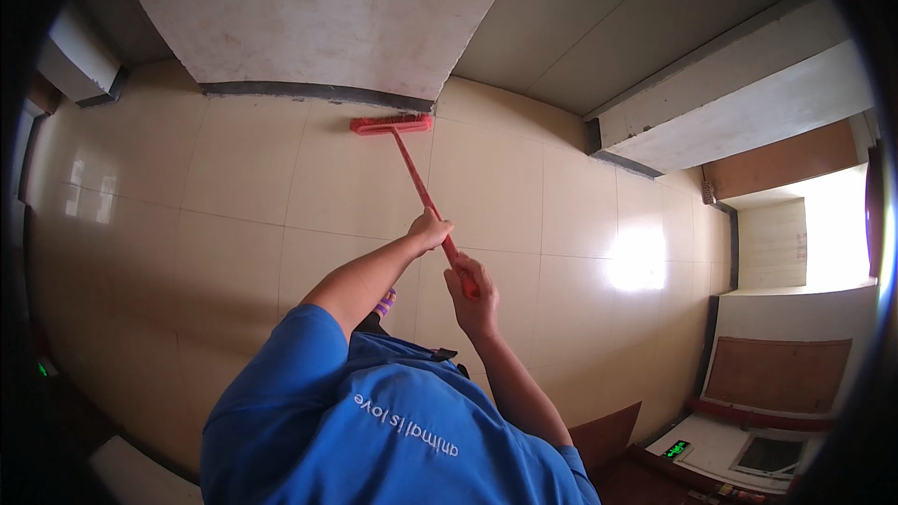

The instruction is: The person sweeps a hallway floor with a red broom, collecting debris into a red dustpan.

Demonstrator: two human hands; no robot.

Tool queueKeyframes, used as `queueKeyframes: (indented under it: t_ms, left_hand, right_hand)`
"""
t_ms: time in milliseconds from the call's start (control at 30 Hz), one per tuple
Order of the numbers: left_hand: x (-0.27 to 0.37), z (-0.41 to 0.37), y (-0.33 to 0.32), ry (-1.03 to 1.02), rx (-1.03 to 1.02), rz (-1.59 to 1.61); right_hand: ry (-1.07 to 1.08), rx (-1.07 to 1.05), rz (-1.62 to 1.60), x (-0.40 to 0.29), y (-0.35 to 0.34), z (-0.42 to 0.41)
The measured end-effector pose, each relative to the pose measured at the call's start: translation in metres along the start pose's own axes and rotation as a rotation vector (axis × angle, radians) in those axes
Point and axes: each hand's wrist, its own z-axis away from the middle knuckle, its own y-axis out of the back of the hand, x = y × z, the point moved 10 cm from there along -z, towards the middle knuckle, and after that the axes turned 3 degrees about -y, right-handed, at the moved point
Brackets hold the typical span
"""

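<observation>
Both hands hold a red push broom whose long handle slants away from me across the floor. My left hand wraps around the handle partway down. Nearer my body, my right hand grips the handle's top end. The red broom head rests on the tiles close to the dark baseboard, near the right corner of a wall section. Its dark and red bristles face the wall; whether they touch the baseboard I cannot tell.
Glossy cream floor tiles spread around me. A pale pillar juts out at the right, with a power strip beyond it. Brown boards stand at the far right, near a bright window. One sandalled foot shows below my left arm.
</observation>
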Motion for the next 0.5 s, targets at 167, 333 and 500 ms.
queueKeyframes:
  t_ms: [167, 333, 500]
  left_hand:
    - [-0.018, 0.012, -0.018, 0.088, -0.121, -0.075]
    - [-0.026, 0.033, -0.059, 0.154, -0.281, -0.142]
    - [-0.046, 0.055, -0.104, 0.228, -0.393, -0.166]
  right_hand:
    - [-0.01, 0.005, 0.021, 0.004, 0.018, 0.025]
    - [-0.07, 0.052, -0.014, 0.006, 0.062, 0.056]
    - [-0.175, 0.088, -0.047, 0.007, 0.103, 0.095]
